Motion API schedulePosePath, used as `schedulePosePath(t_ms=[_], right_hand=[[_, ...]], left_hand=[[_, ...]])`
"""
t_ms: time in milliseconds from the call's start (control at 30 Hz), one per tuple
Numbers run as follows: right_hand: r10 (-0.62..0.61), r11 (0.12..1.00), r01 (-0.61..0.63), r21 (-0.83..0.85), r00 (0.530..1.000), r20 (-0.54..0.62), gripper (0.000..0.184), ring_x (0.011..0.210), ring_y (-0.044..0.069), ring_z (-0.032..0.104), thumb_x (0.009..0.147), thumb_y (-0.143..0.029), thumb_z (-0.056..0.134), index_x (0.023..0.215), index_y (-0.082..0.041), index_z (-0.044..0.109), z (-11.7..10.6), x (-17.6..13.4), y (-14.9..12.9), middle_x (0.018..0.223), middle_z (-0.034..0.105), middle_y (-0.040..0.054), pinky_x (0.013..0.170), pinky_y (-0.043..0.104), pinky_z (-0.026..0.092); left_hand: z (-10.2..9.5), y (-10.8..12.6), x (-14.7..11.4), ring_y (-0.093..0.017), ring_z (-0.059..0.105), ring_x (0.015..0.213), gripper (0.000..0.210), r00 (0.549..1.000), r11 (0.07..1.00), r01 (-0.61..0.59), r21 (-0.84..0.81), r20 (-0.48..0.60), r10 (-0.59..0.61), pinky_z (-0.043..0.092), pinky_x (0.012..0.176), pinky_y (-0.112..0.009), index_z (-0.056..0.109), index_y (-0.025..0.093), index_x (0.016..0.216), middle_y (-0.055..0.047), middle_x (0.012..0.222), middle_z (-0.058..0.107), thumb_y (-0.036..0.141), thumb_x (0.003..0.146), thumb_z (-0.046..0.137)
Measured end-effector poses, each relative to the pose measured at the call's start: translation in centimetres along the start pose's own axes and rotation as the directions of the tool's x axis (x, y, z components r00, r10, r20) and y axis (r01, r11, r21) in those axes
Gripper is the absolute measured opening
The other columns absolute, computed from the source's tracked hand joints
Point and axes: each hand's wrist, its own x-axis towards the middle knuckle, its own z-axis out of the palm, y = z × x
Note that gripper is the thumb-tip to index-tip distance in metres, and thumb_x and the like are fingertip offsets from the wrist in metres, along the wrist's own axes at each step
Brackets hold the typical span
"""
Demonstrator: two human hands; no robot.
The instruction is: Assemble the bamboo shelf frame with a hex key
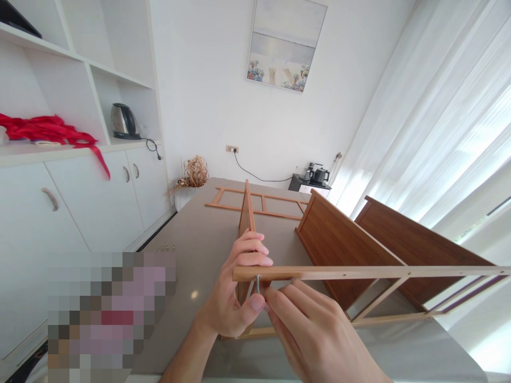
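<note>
A wooden shelf unit lies on its side, its long light-wood rail running across in front of me. My left hand is wrapped around the rail's left end and the upright end board, fingers over the top and thumb below. A thin metal rod stands at the rail's face near that end; whether it is a hex key or a bolt I cannot tell. My right hand is closed just under the rail, fingertips pinched at the rod's lower end. Two brown shelf boards join the rail farther right.
A ladder-like wooden frame lies flat on the grey table at the back. Small metal pieces lie near the left edge. White cabinets stand left; a curtain hangs right. A blurred patch hides the lower left.
</note>
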Motion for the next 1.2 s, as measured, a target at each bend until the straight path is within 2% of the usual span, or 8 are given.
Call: schedulePosePath(t_ms=[133,267,367,533,667,833,967,1200], right_hand=[[-0.011,0.999,0.011,-0.035,1.0,0.003,0.019,0.064,0.015,0.047,0.101,-0.004,0.048,0.094,-0.018,0.059,-0.4,0.1,0.0,0.075,0.055,-0.0003,0.057,0.028,0.037],[-0.03,0.985,0.028,-0.167,1.0,-0.006,0.024,0.067,0.017,0.05,0.101,-0.004,0.044,0.104,-0.015,0.065,-1.1,0.3,0.1,0.079,0.058,0.0033,0.058,0.029,0.039],[-0.037,0.973,0.032,-0.227,0.999,-0.022,0.026,0.065,0.017,0.048,0.099,-0.003,0.045,0.103,-0.014,0.067,-1.4,0.3,0.1,0.076,0.057,0.0037,0.057,0.03,0.037],[-0.021,0.991,0.016,-0.135,0.999,-0.033,0.017,0.066,0.017,0.049,0.099,-0.006,0.053,0.089,-0.016,0.063,-0.7,0.1,-0.2,0.075,0.057,0.003,0.059,0.031,0.038],[0.007,0.998,-0.013,-0.06,0.996,-0.094,0.016,0.063,0.016,0.045,0.1,-0.006,0.055,0.09,-0.016,0.063,0.4,0.0,-0.5,0.071,0.056,0.0009,0.058,0.03,0.036],[0.066,0.996,-0.058,0.061,0.988,-0.141,0.023,0.06,0.013,0.045,0.101,-0.005,0.054,0.082,-0.018,0.057,1.6,-0.1,-0.8,0.068,0.055,-0.0012,0.057,0.029,0.035],[0.073,0.996,-0.061,0.071,0.982,-0.176,0.022,0.058,0.012,0.045,0.103,-0.006,0.053,0.084,-0.018,0.057,2.1,0.0,-0.8,0.067,0.055,-0.0021,0.056,0.028,0.034],[0.0,0.998,0.01,0.054,0.984,-0.179,0.02,0.059,0.013,0.042,0.104,-0.006,0.052,0.088,-0.017,0.057,2.3,-0.1,-0.4,0.068,0.054,-0.0018,0.057,0.029,0.034]], left_hand=[[0.0,-0.1,0.0,-0.035,0.055,0.135,0.042,1.0,1.0,-0.002,0.022,-0.011,0.002,0.032,0.123,-0.066,0.063,0.024,0.122,-0.011,0.115,0.063,0.059,0.1,0.057],[0.1,-0.3,-0.1,-0.035,0.056,0.133,0.041,1.0,1.0,-0.001,0.021,-0.012,0.002,0.029,0.124,-0.066,0.063,0.025,0.123,-0.011,0.115,0.063,0.057,0.099,0.059],[0.1,-0.4,-0.1,-0.033,0.058,0.131,0.041,1.0,1.0,0.006,0.002,-0.016,-0.006,0.028,0.125,-0.065,0.063,0.026,0.124,-0.011,0.116,0.063,0.057,0.099,0.059],[0.2,-0.4,-0.2,-0.034,0.055,0.135,0.038,1.0,1.0,0.013,0.004,-0.012,-0.013,0.027,0.125,-0.066,0.063,0.027,0.124,-0.01,0.116,0.063,0.055,0.1,0.058],[0.1,-0.3,-0.2,-0.035,0.055,0.136,0.038,1.0,1.0,0.006,0.013,-0.018,-0.006,0.03,0.124,-0.066,0.064,0.026,0.122,-0.011,0.115,0.064,0.056,0.1,0.057],[0.1,-0.2,0.1,-0.035,0.054,0.135,0.039,1.0,1.0,0.003,0.009,-0.022,-0.002,0.03,0.124,-0.066,0.064,0.025,0.123,-0.011,0.116,0.064,0.055,0.101,0.056],[0.1,-0.1,0.2,-0.034,0.053,0.136,0.039,1.0,1.0,-0.001,0.009,-0.019,0.001,0.033,0.123,-0.064,0.064,0.025,0.123,-0.01,0.115,0.063,0.057,0.102,0.054],[0.1,0.1,0.2,-0.034,0.055,0.134,0.042,1.0,0.999,0.004,0.035,-0.028,-0.003,0.036,0.122,-0.064,0.064,0.024,0.12,-0.01,0.114,0.064,0.06,0.102,0.052]])
